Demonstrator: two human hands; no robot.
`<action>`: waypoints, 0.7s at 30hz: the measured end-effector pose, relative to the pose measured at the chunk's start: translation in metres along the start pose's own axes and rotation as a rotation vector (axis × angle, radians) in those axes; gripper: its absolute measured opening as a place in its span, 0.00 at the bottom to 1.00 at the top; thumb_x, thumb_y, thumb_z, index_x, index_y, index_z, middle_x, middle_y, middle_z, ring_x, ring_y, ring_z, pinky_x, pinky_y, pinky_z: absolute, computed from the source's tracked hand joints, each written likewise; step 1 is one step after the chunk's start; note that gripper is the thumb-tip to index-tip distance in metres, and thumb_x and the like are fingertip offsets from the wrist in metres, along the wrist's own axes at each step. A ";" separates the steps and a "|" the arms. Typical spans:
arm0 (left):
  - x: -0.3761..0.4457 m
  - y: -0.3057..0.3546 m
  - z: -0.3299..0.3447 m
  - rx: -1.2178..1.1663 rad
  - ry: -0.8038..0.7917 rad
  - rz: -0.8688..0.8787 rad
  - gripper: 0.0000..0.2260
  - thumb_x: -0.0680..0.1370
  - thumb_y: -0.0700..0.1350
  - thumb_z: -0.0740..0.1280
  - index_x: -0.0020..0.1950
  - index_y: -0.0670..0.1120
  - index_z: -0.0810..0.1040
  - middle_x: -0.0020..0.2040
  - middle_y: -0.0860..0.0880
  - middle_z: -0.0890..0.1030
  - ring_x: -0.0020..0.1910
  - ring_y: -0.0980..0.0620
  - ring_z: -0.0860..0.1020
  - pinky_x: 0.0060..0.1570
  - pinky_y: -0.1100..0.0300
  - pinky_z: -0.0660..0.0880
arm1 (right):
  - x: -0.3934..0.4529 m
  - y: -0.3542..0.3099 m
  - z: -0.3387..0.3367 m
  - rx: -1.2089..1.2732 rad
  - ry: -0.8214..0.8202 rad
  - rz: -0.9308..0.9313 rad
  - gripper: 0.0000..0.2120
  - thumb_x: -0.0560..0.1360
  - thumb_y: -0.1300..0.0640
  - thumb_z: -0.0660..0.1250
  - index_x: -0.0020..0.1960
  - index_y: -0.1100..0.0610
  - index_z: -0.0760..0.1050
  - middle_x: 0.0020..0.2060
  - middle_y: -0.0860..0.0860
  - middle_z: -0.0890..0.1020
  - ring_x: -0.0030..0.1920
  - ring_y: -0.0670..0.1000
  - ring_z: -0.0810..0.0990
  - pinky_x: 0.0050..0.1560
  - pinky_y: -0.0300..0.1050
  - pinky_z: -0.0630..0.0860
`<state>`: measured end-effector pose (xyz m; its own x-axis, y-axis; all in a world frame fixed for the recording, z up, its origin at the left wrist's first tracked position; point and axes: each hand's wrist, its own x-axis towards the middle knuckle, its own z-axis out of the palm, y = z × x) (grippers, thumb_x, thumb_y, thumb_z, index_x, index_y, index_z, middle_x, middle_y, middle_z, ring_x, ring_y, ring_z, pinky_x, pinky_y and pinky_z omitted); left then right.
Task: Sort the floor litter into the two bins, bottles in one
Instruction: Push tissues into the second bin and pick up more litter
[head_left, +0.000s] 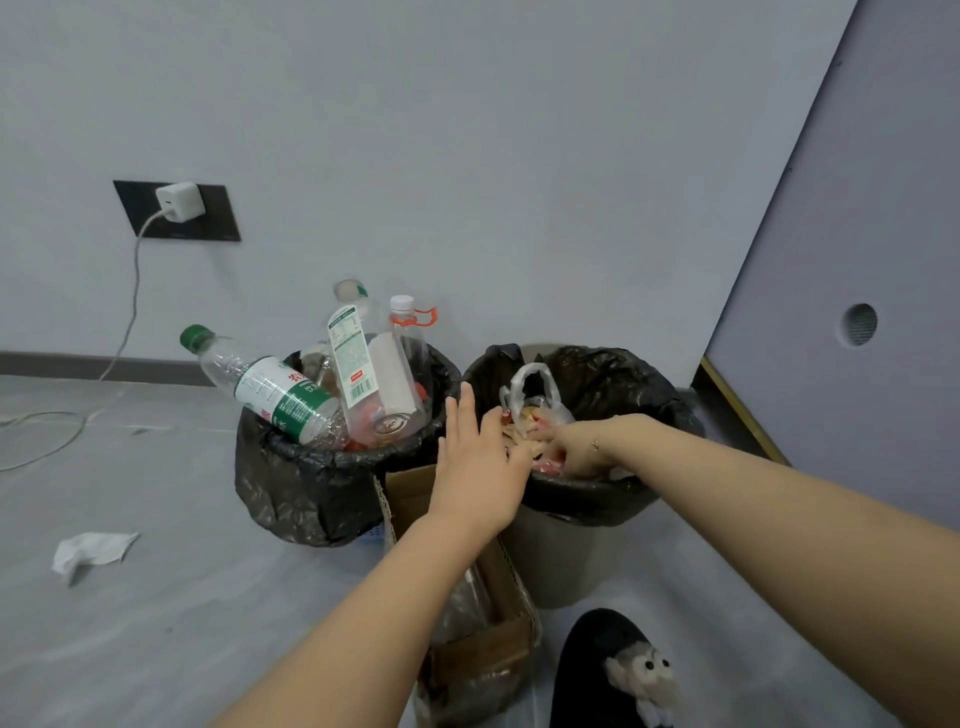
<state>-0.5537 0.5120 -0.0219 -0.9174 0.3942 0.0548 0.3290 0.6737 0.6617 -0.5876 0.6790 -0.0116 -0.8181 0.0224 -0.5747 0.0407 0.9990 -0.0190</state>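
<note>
Both hands (480, 457) at right bin (582, 499) rim

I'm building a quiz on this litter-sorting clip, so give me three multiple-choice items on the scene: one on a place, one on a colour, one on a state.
1. Where does the crumpled white tissue lie?
A. In the right bin
B. On the floor, left of the bins
C. On the cardboard box

2. What colour is the cap of the bottle that leans out over the left bin's rim?
A. Green
B. Blue
C. Yellow

3. What is the right hand doing?
A. Resting on the floor
B. Holding a bottle
C. Reaching down into the litter in the right bin

Answers: 1 B, the tissue sits on bare floor, apart from the left bin. 2 A, the cap at the bottle's upper end is green. 3 C, its fingers are down among wrappers inside the rim, while the left hand is spread flat beside it.
</note>
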 end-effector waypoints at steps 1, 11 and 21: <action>0.000 0.001 0.000 -0.027 -0.007 -0.009 0.25 0.82 0.49 0.54 0.78 0.46 0.54 0.78 0.48 0.36 0.76 0.49 0.35 0.76 0.46 0.45 | 0.002 -0.003 0.000 -0.005 0.001 0.020 0.19 0.78 0.58 0.59 0.69 0.52 0.66 0.56 0.50 0.72 0.39 0.47 0.69 0.36 0.36 0.63; -0.005 -0.008 -0.008 -0.159 -0.081 0.014 0.26 0.83 0.48 0.51 0.79 0.48 0.46 0.78 0.51 0.36 0.78 0.48 0.47 0.76 0.45 0.50 | -0.037 -0.018 -0.005 0.018 -0.042 -0.006 0.22 0.78 0.56 0.61 0.71 0.48 0.66 0.76 0.49 0.56 0.71 0.56 0.62 0.70 0.53 0.62; -0.061 0.003 -0.054 -0.747 0.097 -0.240 0.19 0.82 0.43 0.59 0.73 0.47 0.66 0.72 0.48 0.69 0.69 0.50 0.68 0.67 0.56 0.65 | -0.148 -0.073 -0.045 0.249 0.410 -0.286 0.14 0.78 0.57 0.63 0.63 0.56 0.77 0.60 0.49 0.80 0.53 0.43 0.76 0.51 0.31 0.68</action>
<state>-0.5085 0.4560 0.0169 -0.9711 0.2115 -0.1104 -0.0859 0.1218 0.9888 -0.4953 0.6041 0.1121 -0.9706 -0.1854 -0.1535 -0.1224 0.9293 -0.3486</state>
